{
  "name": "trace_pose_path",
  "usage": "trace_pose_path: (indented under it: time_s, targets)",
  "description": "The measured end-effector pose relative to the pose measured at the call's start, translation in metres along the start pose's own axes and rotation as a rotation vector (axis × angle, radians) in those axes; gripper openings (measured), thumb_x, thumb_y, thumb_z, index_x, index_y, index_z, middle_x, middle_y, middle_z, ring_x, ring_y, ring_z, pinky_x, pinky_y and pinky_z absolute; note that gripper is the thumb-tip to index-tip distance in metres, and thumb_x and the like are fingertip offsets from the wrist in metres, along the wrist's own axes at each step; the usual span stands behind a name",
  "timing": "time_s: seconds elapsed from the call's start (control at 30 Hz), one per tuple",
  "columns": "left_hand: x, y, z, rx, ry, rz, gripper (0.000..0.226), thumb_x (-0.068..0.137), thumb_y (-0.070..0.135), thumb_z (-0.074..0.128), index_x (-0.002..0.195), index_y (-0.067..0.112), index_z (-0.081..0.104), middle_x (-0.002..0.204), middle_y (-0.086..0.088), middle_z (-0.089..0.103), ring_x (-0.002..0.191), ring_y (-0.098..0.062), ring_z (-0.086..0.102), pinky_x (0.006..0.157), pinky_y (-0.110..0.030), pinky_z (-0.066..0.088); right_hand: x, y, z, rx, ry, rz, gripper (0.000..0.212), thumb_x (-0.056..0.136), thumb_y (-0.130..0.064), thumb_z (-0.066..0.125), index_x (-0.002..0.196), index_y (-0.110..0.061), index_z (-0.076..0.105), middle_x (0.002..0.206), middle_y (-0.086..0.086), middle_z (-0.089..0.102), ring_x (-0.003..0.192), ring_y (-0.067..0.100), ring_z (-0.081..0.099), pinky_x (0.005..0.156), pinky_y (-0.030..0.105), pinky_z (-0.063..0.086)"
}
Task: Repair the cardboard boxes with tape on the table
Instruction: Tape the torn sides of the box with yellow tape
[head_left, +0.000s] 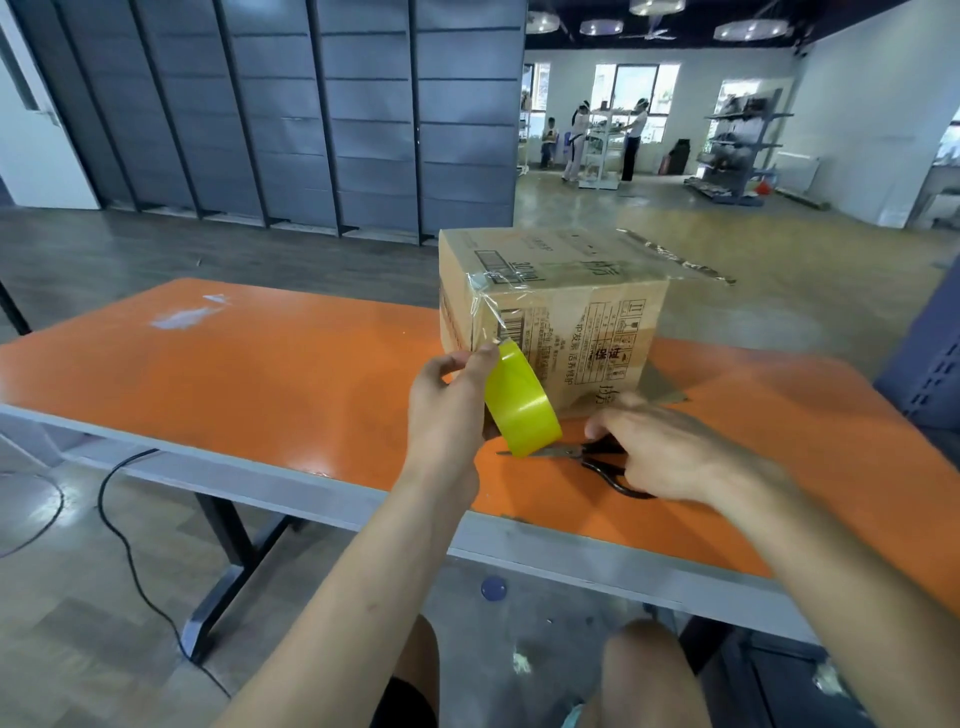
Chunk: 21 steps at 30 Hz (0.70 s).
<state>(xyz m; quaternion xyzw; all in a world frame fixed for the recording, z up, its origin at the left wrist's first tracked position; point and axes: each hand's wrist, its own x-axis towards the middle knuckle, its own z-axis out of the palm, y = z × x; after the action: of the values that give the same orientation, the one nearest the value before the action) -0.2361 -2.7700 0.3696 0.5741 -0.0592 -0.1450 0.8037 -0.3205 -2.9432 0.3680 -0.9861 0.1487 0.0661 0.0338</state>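
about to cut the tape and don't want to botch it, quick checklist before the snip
1. Left hand grips the yellow tape roll: ok.
2. Tape strip runs stretched from roll to cardboard box corner: ok.
3. Strip lies smooth on the box: not ok, wrinkled.
4. Right hand grips the scissors: cannot tell, blurred over the handles.
5. Scissors lifted to the strip: not ok, on the orange table.

Warehouse-like shop floor: grey partition panels (270, 119), display shelving (737, 145).
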Motion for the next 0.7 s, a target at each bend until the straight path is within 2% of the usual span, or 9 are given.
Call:
trace_pose_path:
  time_s: [0.07,0.13,0.2,0.33,0.43,0.53,0.63,0.7]
  targets:
    - [0.001,0.001,0.0,-0.007,-0.014,-0.034,0.034,0.097,0.03,0.068,0.123,0.009,0.061,0.12,-0.016,0.07,0.107,-0.039,0.07,0.087,-0.057,0.059,-0.001,0.001,-0.002,-0.033,-0.025,-0.011,0.042,0.097,-0.021,0.058,0.137,-0.03,0.054,0.133,0.0,0.049,0.122,0.024,0.056,0.099,0.036,0.048]
    - [0.003,0.002,-0.001,-0.011,-0.018,-0.064,0.032,0.097,0.031,0.068,0.121,0.011,0.064,0.119,-0.013,0.071,0.101,-0.034,0.072,0.082,-0.047,0.061,-0.003,0.003,-0.004,-0.073,-0.057,-0.025,0.046,0.097,-0.021,0.057,0.141,-0.032,0.052,0.142,-0.002,0.05,0.13,0.021,0.051,0.103,0.035,0.046]
    - [0.007,0.002,-0.003,-0.023,-0.035,-0.095,0.03,0.095,0.033,0.07,0.118,0.014,0.067,0.115,-0.011,0.074,0.092,-0.027,0.072,0.074,-0.04,0.061,-0.008,0.004,-0.008,-0.104,-0.087,-0.014,0.051,0.096,-0.017,0.055,0.144,-0.035,0.049,0.143,-0.005,0.052,0.13,0.018,0.051,0.1,0.032,0.047]
    - [0.008,0.001,-0.003,-0.049,-0.032,-0.105,0.012,0.093,0.031,0.072,0.099,0.021,0.068,0.097,-0.003,0.077,0.09,-0.024,0.073,0.083,-0.043,0.06,-0.012,0.004,-0.013,-0.11,-0.144,-0.022,0.048,0.096,-0.036,0.058,0.143,-0.035,0.049,0.128,-0.006,0.055,0.119,0.018,0.054,0.096,0.033,0.049]
    - [0.008,-0.002,-0.002,-0.027,0.006,-0.038,0.011,0.096,0.032,0.069,0.096,0.022,0.072,0.1,-0.003,0.077,0.088,-0.022,0.071,0.084,-0.042,0.06,-0.011,0.006,-0.01,-0.131,-0.109,-0.028,0.044,0.092,-0.028,0.062,0.134,-0.037,0.055,0.103,-0.015,0.058,0.097,0.012,0.054,0.082,0.032,0.051]
    - [0.015,0.001,-0.004,0.007,0.076,0.032,0.012,0.098,0.031,0.067,0.099,0.02,0.073,0.1,-0.003,0.075,0.088,-0.02,0.068,0.078,-0.038,0.059,-0.012,0.008,-0.009,-0.128,-0.057,-0.021,0.032,0.088,-0.027,0.064,0.118,-0.038,0.063,0.093,-0.014,0.061,0.087,0.012,0.057,0.066,0.03,0.047]
    - [0.021,0.006,-0.011,0.024,0.087,0.032,0.011,0.097,0.029,0.068,0.103,0.021,0.072,0.106,-0.005,0.074,0.093,-0.024,0.067,0.08,-0.038,0.056,-0.016,0.017,-0.019,-0.139,-0.015,0.013,0.027,0.085,-0.031,0.066,0.11,-0.042,0.064,0.093,-0.016,0.064,0.086,0.012,0.058,0.067,0.029,0.046]
    - [0.023,0.009,-0.015,0.032,0.075,0.012,0.007,0.096,0.027,0.067,0.099,0.022,0.071,0.1,-0.002,0.073,0.089,-0.024,0.065,0.077,-0.038,0.054,-0.017,0.024,-0.034,-0.101,0.002,0.039,0.026,0.084,-0.032,0.067,0.107,-0.043,0.063,0.092,-0.021,0.068,0.085,0.008,0.06,0.072,0.029,0.051]
